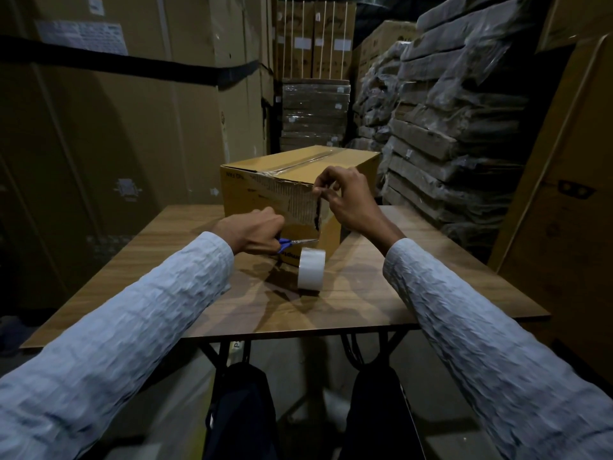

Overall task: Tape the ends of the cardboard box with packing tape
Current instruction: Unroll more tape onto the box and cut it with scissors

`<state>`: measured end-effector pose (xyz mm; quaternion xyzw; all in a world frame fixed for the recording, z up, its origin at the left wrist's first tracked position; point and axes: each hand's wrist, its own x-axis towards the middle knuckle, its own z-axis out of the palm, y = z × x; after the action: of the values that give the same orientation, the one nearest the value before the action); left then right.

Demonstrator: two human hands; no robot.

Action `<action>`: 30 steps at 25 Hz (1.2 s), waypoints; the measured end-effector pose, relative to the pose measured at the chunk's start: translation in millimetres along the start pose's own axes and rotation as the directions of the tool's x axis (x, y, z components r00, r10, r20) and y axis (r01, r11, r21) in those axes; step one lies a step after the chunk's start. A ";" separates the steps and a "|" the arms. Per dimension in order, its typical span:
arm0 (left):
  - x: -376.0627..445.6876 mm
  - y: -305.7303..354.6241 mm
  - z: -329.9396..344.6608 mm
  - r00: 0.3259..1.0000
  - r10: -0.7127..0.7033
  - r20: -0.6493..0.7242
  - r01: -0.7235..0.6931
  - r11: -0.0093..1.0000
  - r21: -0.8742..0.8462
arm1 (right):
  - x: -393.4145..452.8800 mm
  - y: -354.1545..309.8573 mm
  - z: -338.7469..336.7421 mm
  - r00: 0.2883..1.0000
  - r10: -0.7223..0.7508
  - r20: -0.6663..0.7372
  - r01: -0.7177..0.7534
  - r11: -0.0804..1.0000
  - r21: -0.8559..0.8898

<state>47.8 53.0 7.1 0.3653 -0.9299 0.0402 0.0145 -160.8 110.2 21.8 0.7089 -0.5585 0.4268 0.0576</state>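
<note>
Head view: left hand grips blue-handled scissors beside torn corrugated box.

The cardboard box sits on the far part of the tabletop, near its middle. The roll of tape stands on edge on the tabletop, just before the box's near corner. The scissors are above the roll, held in the left hand, which is left of the roll and before the box's near face. The right hand is at the box's near top corner, right of the left hand. Big cartons stand left of the tabletop; stacked wrapped bundles lie to the far right.
</note>
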 end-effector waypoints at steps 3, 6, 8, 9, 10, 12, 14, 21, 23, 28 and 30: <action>1.8 -4.0 4.6 1.000 -0.007 -0.004 0.007 0.999 -0.032 | -0.7 0.2 0.3 1.000 0.003 -0.002 -0.003 1.000 0.001; 2.2 -8.4 7.5 1.000 0.006 0.006 -0.005 0.996 -0.091 | -1.7 0.6 -0.3 1.000 -0.001 -0.004 0.001 1.000 0.005; 2.6 -11.9 9.3 1.000 0.011 0.024 -0.007 0.990 -0.138 | -1.9 1.5 -0.3 1.000 0.000 -0.004 0.000 1.000 0.008; 2.7 -13.4 10.2 0.999 0.008 0.032 -0.002 0.986 -0.168 | -1.7 2.0 -0.7 1.000 -0.002 -0.007 0.002 1.000 0.009; 1.9 -13.7 9.9 0.999 0.003 0.039 0.005 0.980 -0.200 | -1.6 2.5 -0.9 1.000 -0.004 -0.013 0.004 1.000 0.009; 1.1 -15.9 7.7 0.999 -0.014 0.041 0.024 0.961 -0.277 | -1.3 3.6 -1.8 1.000 0.006 -0.028 -0.006 1.000 0.019; -0.1 -20.1 5.0 0.998 -0.041 0.047 0.055 0.939 -0.341 | -1.5 4.2 -2.8 0.998 0.040 -0.044 -0.038 0.998 0.058; -13.2 -42.0 16.1 0.991 -0.122 0.052 0.130 0.808 -0.575 | -2.8 7.2 0.6 0.989 0.141 -0.050 -0.129 0.972 0.198; -16.8 -40.3 21.0 0.996 -0.083 0.042 0.091 0.780 -0.619 | -2.8 6.8 2.2 0.986 0.157 -0.053 -0.143 0.968 0.209; -25.1 -41.4 37.0 0.997 -0.078 0.007 0.060 0.698 -0.713 | -3.3 9.4 5.9 0.969 0.240 -0.053 -0.214 0.931 0.297; -27.3 -48.9 46.3 0.992 -0.117 0.052 0.118 0.675 -0.728 | -3.2 13.3 4.7 0.954 0.288 -0.082 -0.244 0.906 0.345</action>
<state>101.2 31.8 -37.5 0.3882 -0.8437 -0.3343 0.1607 -169.4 105.0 11.4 0.5959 -0.5653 0.5640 -0.0845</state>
